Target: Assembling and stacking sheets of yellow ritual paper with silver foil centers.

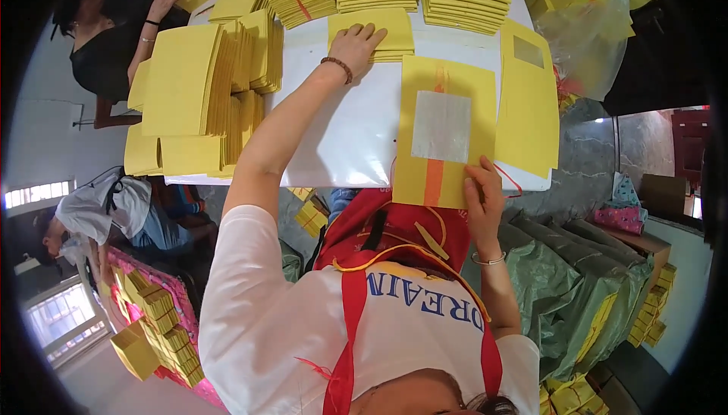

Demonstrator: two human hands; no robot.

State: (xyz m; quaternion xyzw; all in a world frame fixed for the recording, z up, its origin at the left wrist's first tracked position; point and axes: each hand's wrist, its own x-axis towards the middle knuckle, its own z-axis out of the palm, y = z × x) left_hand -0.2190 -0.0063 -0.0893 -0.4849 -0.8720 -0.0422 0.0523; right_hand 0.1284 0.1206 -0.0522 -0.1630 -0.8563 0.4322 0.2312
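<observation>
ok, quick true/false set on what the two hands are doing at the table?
1. The left hand lies flat on a stack of yellow sheets. True.
2. The right hand holds scissors. False: it touches the lower corner of a yellow sheet with a silver square.
3. That sheet has an orange stripe down its middle. True.
4. The table top is black. False: it is white.
5. The left wrist is bare. False: it wears a bead bracelet.
</observation>
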